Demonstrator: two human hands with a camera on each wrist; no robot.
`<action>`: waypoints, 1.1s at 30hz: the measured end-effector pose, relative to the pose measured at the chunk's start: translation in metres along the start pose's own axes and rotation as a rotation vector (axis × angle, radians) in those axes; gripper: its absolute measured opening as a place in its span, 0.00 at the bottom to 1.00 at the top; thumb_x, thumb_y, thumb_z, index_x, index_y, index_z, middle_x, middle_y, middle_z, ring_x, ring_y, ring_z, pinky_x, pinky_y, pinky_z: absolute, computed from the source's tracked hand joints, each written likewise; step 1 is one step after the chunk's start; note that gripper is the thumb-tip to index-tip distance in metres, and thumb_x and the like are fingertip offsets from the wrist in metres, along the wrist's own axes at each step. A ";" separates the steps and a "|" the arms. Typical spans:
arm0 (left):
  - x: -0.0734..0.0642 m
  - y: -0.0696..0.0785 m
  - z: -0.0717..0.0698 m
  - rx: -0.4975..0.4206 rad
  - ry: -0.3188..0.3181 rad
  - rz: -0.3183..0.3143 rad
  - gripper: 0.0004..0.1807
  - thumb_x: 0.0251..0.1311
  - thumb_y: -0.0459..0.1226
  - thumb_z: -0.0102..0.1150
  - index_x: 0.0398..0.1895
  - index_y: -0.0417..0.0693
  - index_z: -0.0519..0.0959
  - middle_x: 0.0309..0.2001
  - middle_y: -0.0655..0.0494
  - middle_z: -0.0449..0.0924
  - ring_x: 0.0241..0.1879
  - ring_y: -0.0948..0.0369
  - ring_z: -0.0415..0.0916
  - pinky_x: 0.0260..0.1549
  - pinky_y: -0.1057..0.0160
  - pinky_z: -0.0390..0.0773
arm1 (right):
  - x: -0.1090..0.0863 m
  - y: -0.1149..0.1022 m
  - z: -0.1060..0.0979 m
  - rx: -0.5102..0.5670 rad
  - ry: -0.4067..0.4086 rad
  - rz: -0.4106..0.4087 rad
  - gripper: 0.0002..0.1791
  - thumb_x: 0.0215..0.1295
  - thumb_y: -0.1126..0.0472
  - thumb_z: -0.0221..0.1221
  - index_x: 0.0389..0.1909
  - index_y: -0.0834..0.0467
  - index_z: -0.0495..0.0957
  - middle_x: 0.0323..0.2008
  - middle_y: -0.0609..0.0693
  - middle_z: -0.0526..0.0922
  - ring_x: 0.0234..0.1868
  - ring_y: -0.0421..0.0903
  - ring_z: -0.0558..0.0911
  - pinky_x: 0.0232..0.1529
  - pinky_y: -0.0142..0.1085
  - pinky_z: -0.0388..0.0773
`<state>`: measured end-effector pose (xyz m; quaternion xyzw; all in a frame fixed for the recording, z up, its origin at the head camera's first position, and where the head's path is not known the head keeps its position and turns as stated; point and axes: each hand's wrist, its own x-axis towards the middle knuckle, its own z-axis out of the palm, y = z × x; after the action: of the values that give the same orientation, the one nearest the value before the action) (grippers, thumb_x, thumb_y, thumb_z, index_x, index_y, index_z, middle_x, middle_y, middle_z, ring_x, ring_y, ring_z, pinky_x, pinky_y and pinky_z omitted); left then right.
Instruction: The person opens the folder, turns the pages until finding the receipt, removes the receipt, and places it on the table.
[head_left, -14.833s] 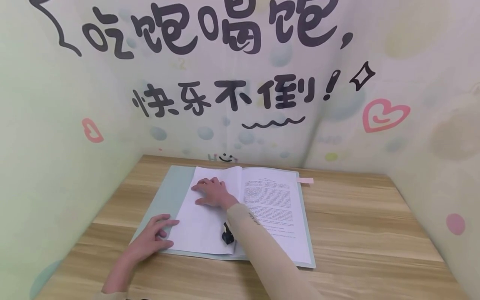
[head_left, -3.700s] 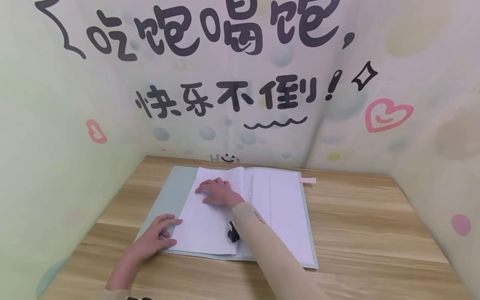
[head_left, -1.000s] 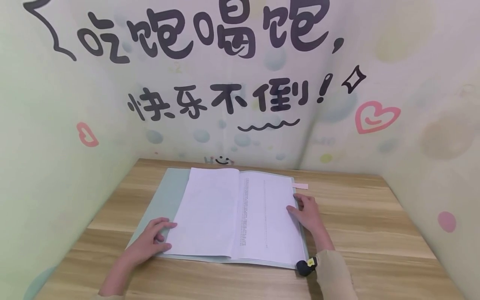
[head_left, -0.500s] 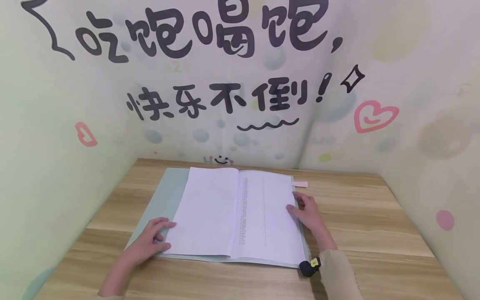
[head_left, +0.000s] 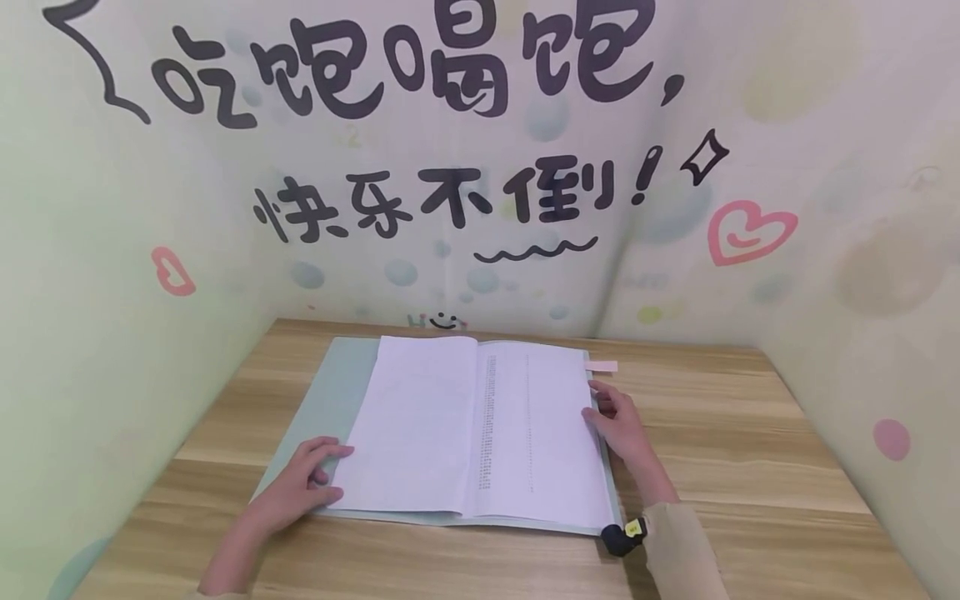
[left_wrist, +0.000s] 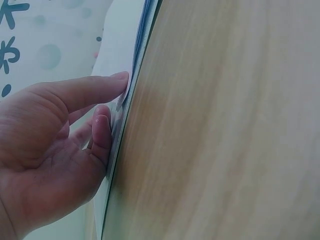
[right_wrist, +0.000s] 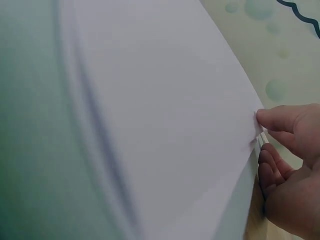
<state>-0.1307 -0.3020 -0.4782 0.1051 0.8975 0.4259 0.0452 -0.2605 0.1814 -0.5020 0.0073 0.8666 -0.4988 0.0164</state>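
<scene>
A pale blue folder [head_left: 336, 385] lies spread on the wooden table with printed sheets inside. Its left-hand page [head_left: 420, 417] looks blank; the right-hand page [head_left: 558, 450] bears a narrow column of small print and a dotted line. My left hand [head_left: 295, 483] rests at the lower left, fingers spread over the cover and thumb touching the sheet's edge. On the right side, my right hand [head_left: 621, 427] pinches the edge of the right-hand page between thumb and fingers. In the right wrist view, that page's corner [right_wrist: 250, 132] bends slightly at the thumb.
A pink tab [head_left: 603, 366] sticks out from the folder's upper right edge. A small black device [head_left: 618, 540] sits on my right wrist, by the folder's lower right corner. Behind the wooden table [head_left: 750, 450] stands a wall [head_left: 420, 283] with large lettering.
The right-hand page changed from dense text to a listed column between the two oldest frames. Afterward my right hand moved from the left page to the right edge. The left hand stayed put.
</scene>
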 end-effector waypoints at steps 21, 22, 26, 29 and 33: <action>0.001 -0.002 0.000 -0.004 0.001 -0.012 0.29 0.53 0.33 0.68 0.61 0.39 0.73 0.66 0.34 0.58 0.38 0.66 0.65 0.36 0.72 0.72 | -0.004 -0.015 -0.001 0.284 0.135 0.116 0.24 0.66 0.65 0.61 0.63 0.57 0.75 0.49 0.51 0.81 0.41 0.30 0.77 0.41 0.21 0.76; 0.001 -0.001 0.000 -0.005 0.000 -0.010 0.29 0.53 0.33 0.68 0.61 0.39 0.73 0.66 0.34 0.58 0.38 0.66 0.66 0.36 0.72 0.72 | -0.004 -0.015 -0.002 0.296 0.120 0.139 0.24 0.67 0.64 0.61 0.63 0.57 0.74 0.50 0.50 0.80 0.42 0.31 0.78 0.41 0.22 0.77; 0.000 0.000 0.000 -0.001 -0.006 -0.007 0.29 0.53 0.32 0.68 0.61 0.38 0.73 0.66 0.33 0.58 0.39 0.65 0.66 0.36 0.72 0.72 | -0.004 -0.019 -0.004 0.314 0.079 0.178 0.24 0.67 0.61 0.61 0.64 0.55 0.72 0.49 0.48 0.79 0.42 0.35 0.79 0.42 0.25 0.78; 0.000 0.000 0.000 -0.001 -0.004 -0.021 0.30 0.53 0.33 0.68 0.61 0.39 0.73 0.66 0.34 0.58 0.39 0.64 0.66 0.36 0.72 0.73 | -0.004 -0.024 -0.008 0.282 0.055 0.150 0.25 0.67 0.60 0.62 0.64 0.56 0.72 0.46 0.48 0.79 0.40 0.37 0.79 0.41 0.26 0.79; 0.002 -0.001 0.000 0.002 0.002 -0.025 0.29 0.53 0.33 0.68 0.61 0.39 0.73 0.66 0.34 0.58 0.39 0.65 0.66 0.36 0.72 0.73 | -0.005 -0.031 -0.013 0.240 0.031 0.066 0.25 0.67 0.60 0.62 0.63 0.59 0.71 0.43 0.48 0.80 0.38 0.35 0.80 0.41 0.26 0.80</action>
<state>-0.1326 -0.3024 -0.4793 0.0937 0.8992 0.4245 0.0497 -0.2566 0.1771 -0.4682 0.0454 0.8001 -0.5978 0.0185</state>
